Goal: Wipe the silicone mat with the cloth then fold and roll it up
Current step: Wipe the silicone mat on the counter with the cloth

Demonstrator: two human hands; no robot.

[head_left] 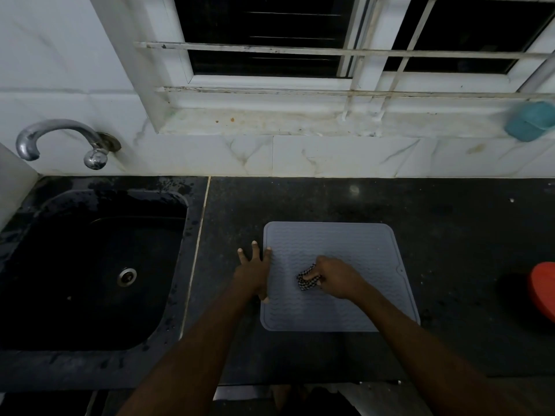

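Observation:
A grey ribbed silicone mat (354, 244) lies flat on the black countertop (450, 235). My right hand (338, 277) rests on the mat's middle, closed around a bunched black-and-white checked cloth (306, 280) that touches the mat. My left hand (253, 270) lies flat with fingers spread at the mat's left edge, its index finger and thumb on the edge and the other fingers on the counter.
A black sink (90, 265) with a metal drain sits to the left, under a chrome tap (60, 139). A red object (543, 292) is at the right edge. A teal container (530, 121) stands on the window sill beyond the tiled wall.

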